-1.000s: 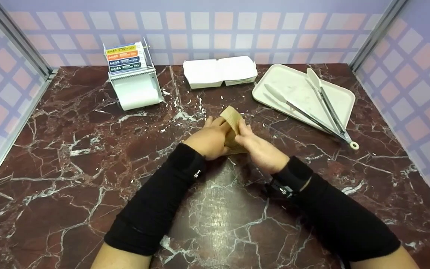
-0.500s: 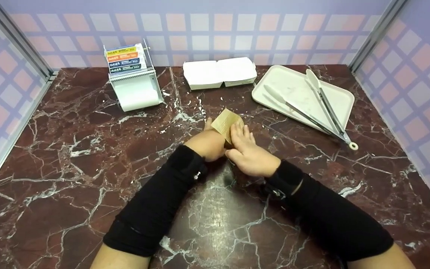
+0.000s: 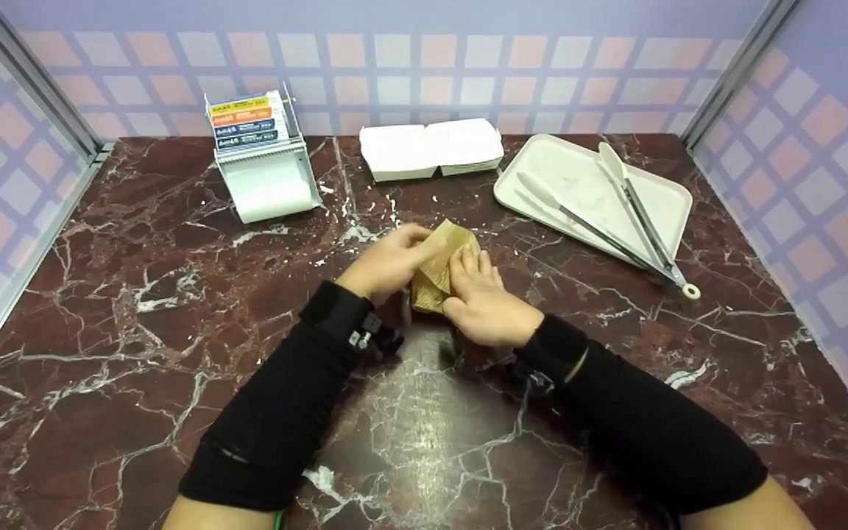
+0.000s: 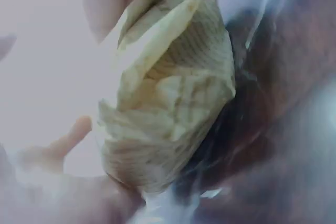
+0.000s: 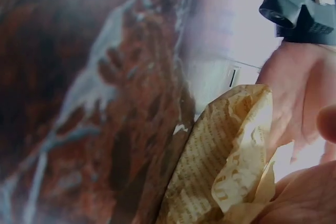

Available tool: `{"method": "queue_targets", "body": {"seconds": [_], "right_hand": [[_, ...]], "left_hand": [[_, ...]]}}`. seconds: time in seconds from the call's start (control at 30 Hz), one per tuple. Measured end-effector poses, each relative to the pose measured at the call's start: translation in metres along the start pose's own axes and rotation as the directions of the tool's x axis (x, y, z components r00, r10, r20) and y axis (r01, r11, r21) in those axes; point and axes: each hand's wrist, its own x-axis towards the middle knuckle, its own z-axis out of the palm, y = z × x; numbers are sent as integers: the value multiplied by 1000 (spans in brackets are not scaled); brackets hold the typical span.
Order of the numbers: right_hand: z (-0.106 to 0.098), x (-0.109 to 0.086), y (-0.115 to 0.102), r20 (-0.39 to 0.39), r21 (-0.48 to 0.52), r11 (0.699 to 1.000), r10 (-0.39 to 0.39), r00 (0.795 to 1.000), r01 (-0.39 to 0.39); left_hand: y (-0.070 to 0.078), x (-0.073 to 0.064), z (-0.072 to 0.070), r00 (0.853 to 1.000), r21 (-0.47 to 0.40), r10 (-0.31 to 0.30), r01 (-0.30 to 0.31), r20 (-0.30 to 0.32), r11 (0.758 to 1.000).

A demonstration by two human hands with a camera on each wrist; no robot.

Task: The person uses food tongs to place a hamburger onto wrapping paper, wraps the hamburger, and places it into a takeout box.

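Note:
A bundle of tan printed wrapping paper [image 3: 433,296] lies at the middle of the table, folded into a narrow packet. At its upper left edge my left hand [image 3: 386,259] pinches a flap between thumb and fingers. My right hand [image 3: 494,303] rests along the right side, its straight fingers pressing the folded paper. Seen from the left wrist, the near end of the paper bundle [image 4: 168,103] gapes with creased, loose layers. The right wrist view has the printed paper [image 5: 202,166] beside the palm of the left hand [image 5: 294,90]. Whatever the paper encloses is hidden.
At the back left stands a dispenser [image 3: 266,188] with colourful labelled boxes on top. An open white carton [image 3: 431,151] is at the back centre. Tongs [image 3: 641,221] lie spread across a pale tray [image 3: 659,184] at the right. White specks [image 3: 321,261] are scattered left of the hands.
The left hand, tucked low against the paper half a second ago, has moved up and left to the flap's edge. The flap has swung left, and the right hand has shifted slightly left onto the bundle.

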Motion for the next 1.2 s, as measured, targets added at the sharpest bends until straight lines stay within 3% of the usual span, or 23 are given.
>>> {"method": "queue_targets", "body": {"seconds": [0.1,0.17,0.33,0.67,0.83,1.03,1.2], "right_hand": [[1,1,0,-8,-26,1000,5,1000,-5],[1,1,-1,-10,-30,1000,8,1000,-8],[0,1,-3,3,-47,999,3,1000,-3],[-39,-4,12,57,3,999,-42,997,41],[-48,3,25,4,-18,997,-75,997,75],[-45,16,28,-31,-108,986,-130,991,126],[-43,27,26,-36,-213,973,-99,994,90]], "left_hand": [[7,-3,1,983,154,-36,64,-179,986],[10,-4,2,975,195,-64,106,-212,975],[10,-3,2,976,235,-122,163,-179,958],[4,0,-5,967,85,-240,247,-88,965],[-1,1,-10,967,5,-251,252,-41,968],[-4,2,-12,968,-7,-249,249,-26,968],[-4,2,-12,968,-19,-251,250,-18,968]]}}
